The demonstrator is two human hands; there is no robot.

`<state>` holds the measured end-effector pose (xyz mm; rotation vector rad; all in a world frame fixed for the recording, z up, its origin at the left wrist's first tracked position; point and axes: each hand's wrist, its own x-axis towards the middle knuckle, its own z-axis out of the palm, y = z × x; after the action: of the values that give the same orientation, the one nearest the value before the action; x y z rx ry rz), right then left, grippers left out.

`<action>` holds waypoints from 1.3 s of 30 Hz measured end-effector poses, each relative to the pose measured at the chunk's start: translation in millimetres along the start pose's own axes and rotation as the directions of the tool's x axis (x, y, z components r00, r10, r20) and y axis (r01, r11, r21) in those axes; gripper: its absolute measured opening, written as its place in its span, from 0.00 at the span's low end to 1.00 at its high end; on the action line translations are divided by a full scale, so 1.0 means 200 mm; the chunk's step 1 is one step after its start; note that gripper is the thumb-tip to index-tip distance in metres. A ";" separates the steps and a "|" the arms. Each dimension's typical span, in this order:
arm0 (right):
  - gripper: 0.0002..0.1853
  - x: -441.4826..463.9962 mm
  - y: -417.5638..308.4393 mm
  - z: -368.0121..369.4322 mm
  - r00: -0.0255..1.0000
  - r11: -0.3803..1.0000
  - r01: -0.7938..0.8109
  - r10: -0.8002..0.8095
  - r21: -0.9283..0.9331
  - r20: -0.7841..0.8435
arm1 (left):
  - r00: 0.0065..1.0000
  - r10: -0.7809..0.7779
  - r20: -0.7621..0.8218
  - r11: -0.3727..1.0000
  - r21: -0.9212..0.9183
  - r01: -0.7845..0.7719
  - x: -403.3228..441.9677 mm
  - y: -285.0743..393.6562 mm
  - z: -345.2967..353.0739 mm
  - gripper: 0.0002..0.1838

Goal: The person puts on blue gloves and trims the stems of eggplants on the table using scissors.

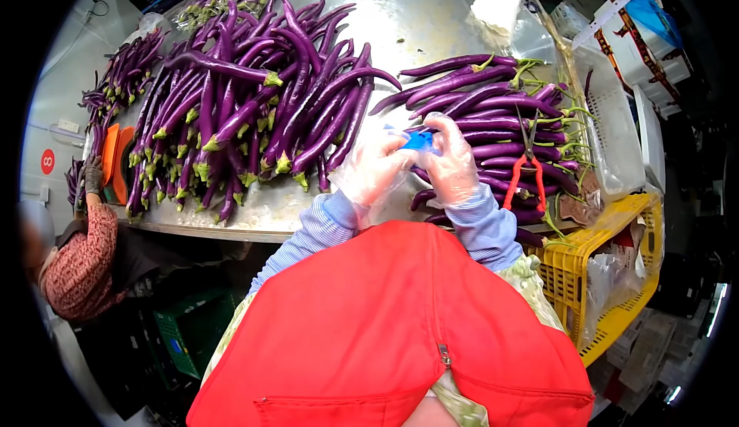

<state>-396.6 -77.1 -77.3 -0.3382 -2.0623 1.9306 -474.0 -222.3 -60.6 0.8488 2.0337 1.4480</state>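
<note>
Both my hands wear thin clear plastic gloves and meet over the table in front of my chest. Between them is a small bright blue item (420, 141), its kind too small to make out. The fingers of my left hand (377, 164) close on its left side. From the right, my right hand (453, 159) pinches it with thumb and fingers. Long purple eggplants (493, 123) lie side by side just beyond and right of my hands, stems to the right. Red-handled snips (527, 171) rest on them, blades pointing away. Left of my hands, a big heap of eggplants (254, 104) covers the metal table (377, 11).
At the right edge stand a yellow crate (566, 281) with plastic inside and a white bin (616, 131). White plastic (500, 2) lies at the back. On the left, a person in a patterned sleeve (85, 261) reaches in beside orange pieces (115, 161). A green crate (188, 335) sits below.
</note>
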 end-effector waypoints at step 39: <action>0.16 0.61 -0.78 -0.40 0.916 0.555 0.400 -0.226 -0.729 0.331 | 0.909 -0.058 -0.413 0.640 -0.714 -0.284 0.09 0.03 -0.21 0.06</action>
<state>-475.8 30.9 89.3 0.0801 -2.7856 0.7577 -514.2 -234.1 -43.0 0.3123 1.3299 2.4557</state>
